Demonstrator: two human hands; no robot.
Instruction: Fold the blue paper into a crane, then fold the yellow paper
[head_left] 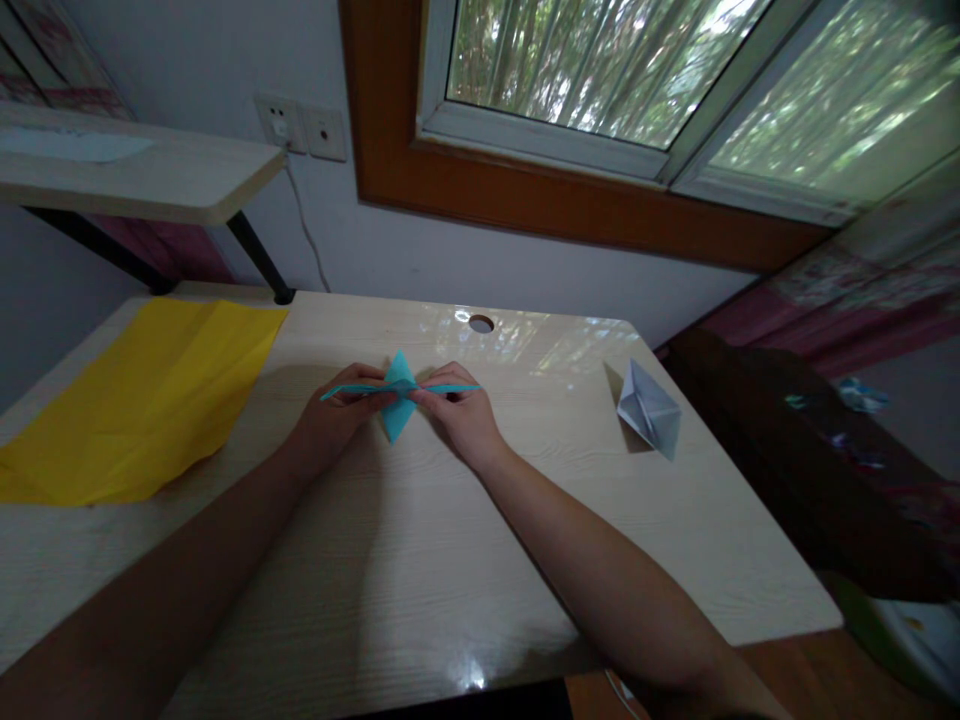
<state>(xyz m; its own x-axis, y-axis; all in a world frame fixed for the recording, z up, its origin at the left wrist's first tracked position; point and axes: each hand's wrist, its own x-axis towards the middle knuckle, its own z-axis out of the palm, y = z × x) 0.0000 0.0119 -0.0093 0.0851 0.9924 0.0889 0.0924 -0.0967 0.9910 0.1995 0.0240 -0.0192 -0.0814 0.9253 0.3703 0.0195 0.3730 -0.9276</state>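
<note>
Teal folded paper figure (397,397), pointed wings outstretched: pinched between fingers of left hand (339,412) and right hand (461,413), above pale wooden tabletop (420,540).

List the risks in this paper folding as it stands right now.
1. Both hands, the left hand and the right hand, pinch the teal folded paper by its thin side points; pulling outward too hard might tear a crease.
2. The piece looks held just above the desk rather than flat on it, so a fold may come out uneven.
3. The white folded paper sits near the desk's right edge; a right elbow sweep could knock it off.
</note>
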